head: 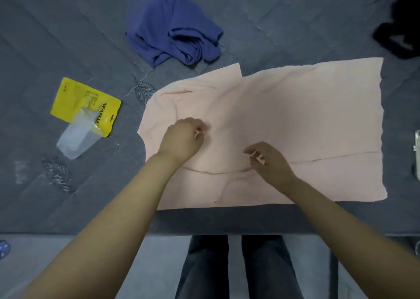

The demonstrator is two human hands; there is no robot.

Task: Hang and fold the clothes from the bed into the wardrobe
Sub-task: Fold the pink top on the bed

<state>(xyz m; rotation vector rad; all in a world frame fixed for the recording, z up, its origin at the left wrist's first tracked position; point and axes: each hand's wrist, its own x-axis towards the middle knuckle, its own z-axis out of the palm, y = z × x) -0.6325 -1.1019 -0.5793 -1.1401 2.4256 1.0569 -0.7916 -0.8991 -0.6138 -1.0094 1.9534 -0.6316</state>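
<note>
Neither grip holds cloth, left hand (181, 137) and right hand (268, 160) loosely curled over the pink garment (295, 117); a careless pinch could ruck the folds.

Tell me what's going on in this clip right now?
A person stands at the edge of a bed, working on a pink garment spread flat on it. Both hands hover over its middle: the left hand is loosely curled, the right hand half open, neither clearly gripping the cloth. A crumpled blue garment lies farther back, not yet folded. A yellow packet with a clear plastic piece lies off to the left.
</note>
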